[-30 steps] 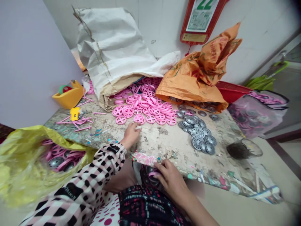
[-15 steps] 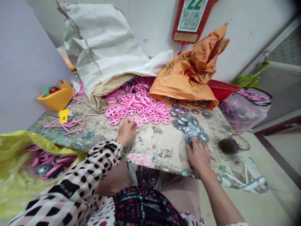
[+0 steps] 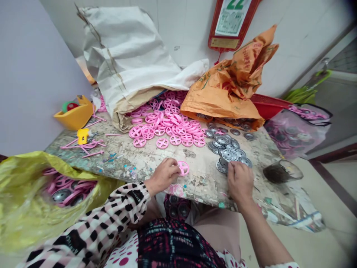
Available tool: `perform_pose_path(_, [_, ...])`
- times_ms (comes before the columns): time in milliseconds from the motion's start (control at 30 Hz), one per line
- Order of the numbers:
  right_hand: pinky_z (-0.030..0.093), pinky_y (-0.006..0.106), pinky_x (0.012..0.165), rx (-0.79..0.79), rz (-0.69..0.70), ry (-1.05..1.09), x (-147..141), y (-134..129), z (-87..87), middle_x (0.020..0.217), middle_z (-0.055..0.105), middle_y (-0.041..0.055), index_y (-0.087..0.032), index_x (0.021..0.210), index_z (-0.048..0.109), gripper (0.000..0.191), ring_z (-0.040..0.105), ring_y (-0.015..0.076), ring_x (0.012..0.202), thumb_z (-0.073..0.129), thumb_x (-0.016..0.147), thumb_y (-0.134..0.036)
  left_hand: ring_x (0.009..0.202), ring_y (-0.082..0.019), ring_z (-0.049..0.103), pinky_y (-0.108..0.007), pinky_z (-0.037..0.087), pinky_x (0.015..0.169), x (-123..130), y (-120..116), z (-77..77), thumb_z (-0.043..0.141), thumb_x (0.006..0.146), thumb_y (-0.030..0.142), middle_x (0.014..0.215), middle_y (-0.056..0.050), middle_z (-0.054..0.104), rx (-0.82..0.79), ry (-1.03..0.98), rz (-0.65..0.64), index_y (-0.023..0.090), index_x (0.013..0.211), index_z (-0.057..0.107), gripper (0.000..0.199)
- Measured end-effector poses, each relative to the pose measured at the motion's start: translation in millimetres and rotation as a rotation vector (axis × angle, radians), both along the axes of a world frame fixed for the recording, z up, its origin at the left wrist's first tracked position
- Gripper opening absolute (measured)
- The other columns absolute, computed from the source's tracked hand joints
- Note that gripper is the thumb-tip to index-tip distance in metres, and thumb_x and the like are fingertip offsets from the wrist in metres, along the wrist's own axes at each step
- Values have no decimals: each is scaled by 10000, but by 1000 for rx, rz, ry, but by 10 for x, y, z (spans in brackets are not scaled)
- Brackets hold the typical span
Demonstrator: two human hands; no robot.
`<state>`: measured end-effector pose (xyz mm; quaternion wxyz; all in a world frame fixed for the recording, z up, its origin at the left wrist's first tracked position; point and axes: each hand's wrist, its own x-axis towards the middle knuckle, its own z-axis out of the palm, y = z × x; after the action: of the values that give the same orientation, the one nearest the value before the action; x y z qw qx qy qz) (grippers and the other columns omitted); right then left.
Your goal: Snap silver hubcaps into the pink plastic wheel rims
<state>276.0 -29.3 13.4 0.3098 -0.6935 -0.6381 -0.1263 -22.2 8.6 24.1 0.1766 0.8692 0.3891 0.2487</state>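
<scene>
My left hand (image 3: pixel 164 175) pinches the rim of a pink plastic wheel (image 3: pixel 183 168) with crossed spokes, just above the front of the worn table (image 3: pixel 195 182). Behind it spreads a heap of similar pink wheels (image 3: pixel 178 128), spilling from a white sack (image 3: pixel 131 52). My right hand (image 3: pixel 241 182) is closed, its fingertips at the near edge of a pile of grey hubcap-like discs (image 3: pixel 228 153). Whatever those fingers hold is hidden. More grey discs lie at the mouth of an orange sack (image 3: pixel 223 96).
Left on the table are pink rods (image 3: pixel 93 153), a yellow piece (image 3: pixel 83 136) and a yellow scoop-like container (image 3: pixel 73 115). A glass of dark contents (image 3: pixel 281 172) stands near the right edge. A yellow bag (image 3: pixel 25 193) and a clear bag (image 3: pixel 301 130) hold assembled wheels.
My left hand has drawn one pink wheel from the heap toward me and rightward. My right hand's fingers, spread over the grey discs before, have curled closed at the pile's edge.
</scene>
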Motion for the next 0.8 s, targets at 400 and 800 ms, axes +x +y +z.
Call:
perform_pose_path(400, [467, 297, 601, -220, 208, 1078, -892, -136, -20, 808, 633, 50, -149, 1066, 612, 423, 561, 175, 649, 552, 828, -493, 721, -157, 584, -286, 472, 714, 242, -161, -6, 673, 746, 330, 715, -3, 602, -780, -756, 259, 185, 751, 578, 174])
perform_pose_path(800, [471, 333, 748, -120, 365, 606, -1102, -289, 213, 979, 543, 78, -203, 1184, 579, 361, 538, 185, 821, 532, 875, -383, 565, -112, 602, -217, 514, 517, 372, -306, 167, 818, 607, 360, 726, -12, 646, -1271, -1174, 202, 143, 858, 573, 412])
